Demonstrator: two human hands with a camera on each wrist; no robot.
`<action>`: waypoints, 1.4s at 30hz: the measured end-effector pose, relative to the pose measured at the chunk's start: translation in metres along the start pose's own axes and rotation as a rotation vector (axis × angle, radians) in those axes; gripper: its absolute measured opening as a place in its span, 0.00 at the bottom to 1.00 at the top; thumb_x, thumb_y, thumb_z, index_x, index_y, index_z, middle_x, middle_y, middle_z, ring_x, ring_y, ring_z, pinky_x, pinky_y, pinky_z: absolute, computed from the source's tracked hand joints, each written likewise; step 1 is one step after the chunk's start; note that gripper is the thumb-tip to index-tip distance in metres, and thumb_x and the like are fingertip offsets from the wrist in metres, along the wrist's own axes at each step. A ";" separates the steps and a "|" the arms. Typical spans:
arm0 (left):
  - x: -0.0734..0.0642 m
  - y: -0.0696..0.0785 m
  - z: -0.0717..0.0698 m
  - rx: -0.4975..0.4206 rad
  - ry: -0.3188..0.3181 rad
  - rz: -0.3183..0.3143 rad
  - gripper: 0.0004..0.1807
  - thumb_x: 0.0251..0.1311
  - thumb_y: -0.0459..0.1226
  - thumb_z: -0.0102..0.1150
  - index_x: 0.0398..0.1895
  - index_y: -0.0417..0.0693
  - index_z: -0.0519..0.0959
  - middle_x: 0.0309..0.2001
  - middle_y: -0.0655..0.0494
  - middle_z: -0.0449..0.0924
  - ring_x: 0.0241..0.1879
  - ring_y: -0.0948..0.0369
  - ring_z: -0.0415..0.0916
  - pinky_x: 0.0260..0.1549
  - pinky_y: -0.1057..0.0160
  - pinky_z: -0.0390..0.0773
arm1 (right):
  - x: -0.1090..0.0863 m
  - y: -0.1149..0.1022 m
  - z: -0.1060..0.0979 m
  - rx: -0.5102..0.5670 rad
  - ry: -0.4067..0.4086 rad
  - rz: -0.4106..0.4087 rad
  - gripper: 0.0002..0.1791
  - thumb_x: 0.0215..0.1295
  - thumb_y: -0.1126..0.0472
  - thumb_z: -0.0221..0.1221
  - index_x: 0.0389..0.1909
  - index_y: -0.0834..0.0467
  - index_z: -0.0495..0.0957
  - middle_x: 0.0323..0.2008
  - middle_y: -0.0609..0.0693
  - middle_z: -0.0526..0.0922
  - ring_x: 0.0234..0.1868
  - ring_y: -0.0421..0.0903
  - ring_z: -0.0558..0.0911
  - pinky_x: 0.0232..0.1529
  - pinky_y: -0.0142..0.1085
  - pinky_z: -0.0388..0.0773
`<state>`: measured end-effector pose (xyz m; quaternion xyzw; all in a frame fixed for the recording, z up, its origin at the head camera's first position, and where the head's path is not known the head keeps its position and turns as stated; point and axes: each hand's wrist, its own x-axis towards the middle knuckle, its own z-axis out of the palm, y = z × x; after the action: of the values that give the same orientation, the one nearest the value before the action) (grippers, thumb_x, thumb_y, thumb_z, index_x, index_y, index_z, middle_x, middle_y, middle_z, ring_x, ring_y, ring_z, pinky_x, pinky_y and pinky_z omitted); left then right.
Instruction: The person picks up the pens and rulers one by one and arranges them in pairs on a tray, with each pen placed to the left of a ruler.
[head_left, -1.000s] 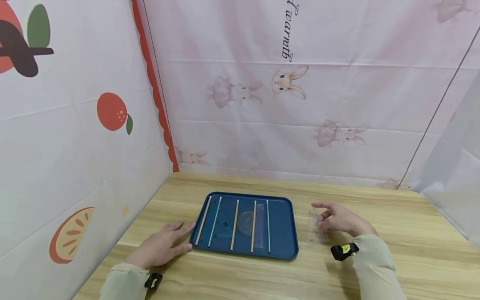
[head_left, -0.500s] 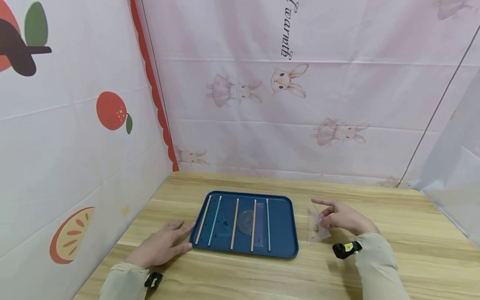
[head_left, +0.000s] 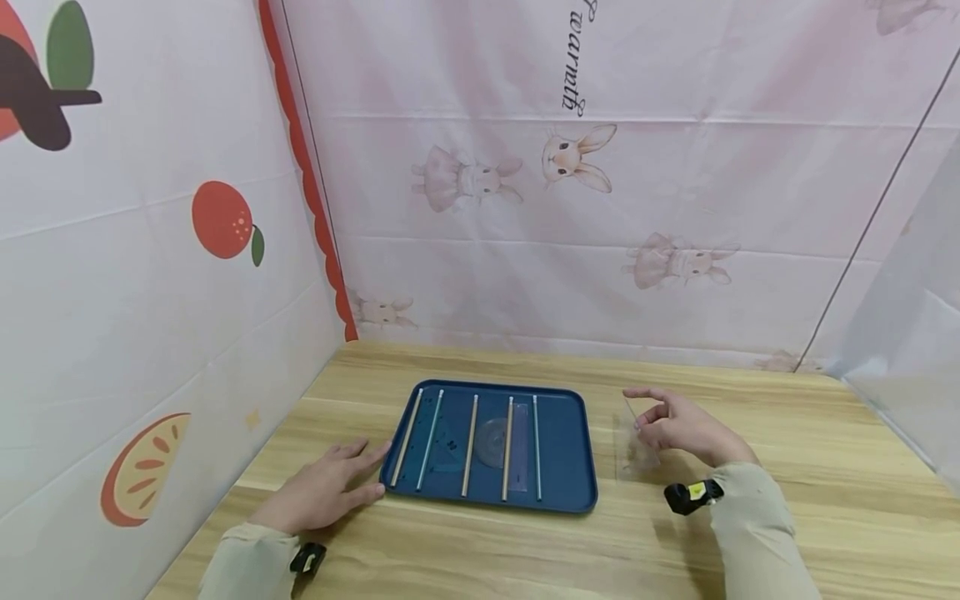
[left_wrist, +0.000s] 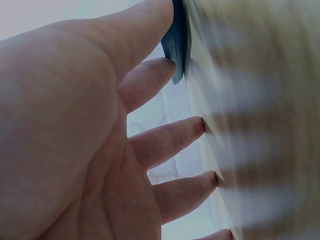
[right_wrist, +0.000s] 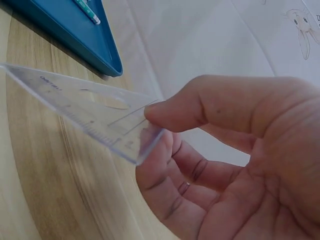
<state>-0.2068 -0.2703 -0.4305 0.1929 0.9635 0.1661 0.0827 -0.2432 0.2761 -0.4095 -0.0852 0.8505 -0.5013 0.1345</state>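
Observation:
Right of the tray, my right hand (head_left: 686, 429) pinches a clear plastic set square (right_wrist: 85, 110) by one corner between thumb and fingers. In the right wrist view the set square shows a printed scale and a cut-out, and it is tilted above the wooden table. My left hand (head_left: 322, 492) rests with spread fingers at the left edge of the blue tray (head_left: 566, 450); its thumb and index finger touch the rim. On the tray lie several pencils (head_left: 469, 450), a teal set square (head_left: 447, 454), a clear round protractor (head_left: 491, 442) and a purple-tinted ruler (head_left: 520, 450).
The wooden table (head_left: 480, 550) meets a fruit-printed wall cloth (head_left: 247, 342) on the left and a rabbit-printed cloth (head_left: 510, 283) at the back. Black camera mounts (head_left: 690, 497) sit at both wrists.
My right hand keeps its pinch on the clear set square and shifts slightly, turning it a little. The left hand stays at the tray's edge, and the tray's contents lie as before.

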 end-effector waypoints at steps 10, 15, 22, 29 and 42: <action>0.002 -0.002 0.001 0.007 0.001 -0.006 0.39 0.75 0.57 0.61 0.84 0.57 0.66 0.80 0.30 0.63 0.75 0.20 0.60 0.67 0.19 0.66 | 0.004 -0.002 0.002 0.037 -0.004 -0.005 0.36 0.75 0.66 0.61 0.79 0.65 0.59 0.44 0.56 0.79 0.36 0.45 0.80 0.36 0.38 0.83; 0.002 -0.001 0.001 0.002 0.004 -0.004 0.39 0.75 0.57 0.62 0.84 0.57 0.66 0.80 0.30 0.62 0.75 0.20 0.60 0.67 0.20 0.66 | 0.006 -0.008 0.004 0.031 -0.010 -0.017 0.35 0.77 0.65 0.60 0.80 0.65 0.60 0.44 0.56 0.79 0.43 0.50 0.82 0.44 0.42 0.87; 0.003 -0.001 0.001 0.001 0.002 -0.009 0.39 0.75 0.57 0.62 0.84 0.58 0.66 0.81 0.31 0.62 0.76 0.21 0.59 0.68 0.20 0.65 | 0.009 -0.018 0.006 0.007 -0.036 -0.046 0.35 0.77 0.64 0.61 0.80 0.66 0.61 0.46 0.58 0.80 0.47 0.53 0.83 0.49 0.46 0.89; 0.002 -0.001 0.000 -0.010 -0.008 -0.017 0.39 0.75 0.57 0.61 0.84 0.57 0.66 0.81 0.31 0.61 0.76 0.21 0.58 0.67 0.19 0.65 | 0.020 -0.028 0.013 -0.019 -0.062 -0.055 0.34 0.75 0.65 0.62 0.78 0.67 0.65 0.47 0.61 0.81 0.48 0.54 0.85 0.51 0.49 0.90; 0.002 -0.001 0.001 -0.011 -0.007 -0.027 0.39 0.74 0.57 0.62 0.84 0.59 0.66 0.81 0.32 0.62 0.77 0.21 0.57 0.67 0.18 0.64 | 0.045 -0.045 0.045 -0.190 -0.094 -0.095 0.29 0.68 0.70 0.63 0.70 0.73 0.73 0.40 0.60 0.85 0.39 0.50 0.88 0.45 0.47 0.91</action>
<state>-0.2092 -0.2705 -0.4319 0.1798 0.9649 0.1694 0.0894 -0.2714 0.2046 -0.3977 -0.1612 0.8818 -0.4200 0.1415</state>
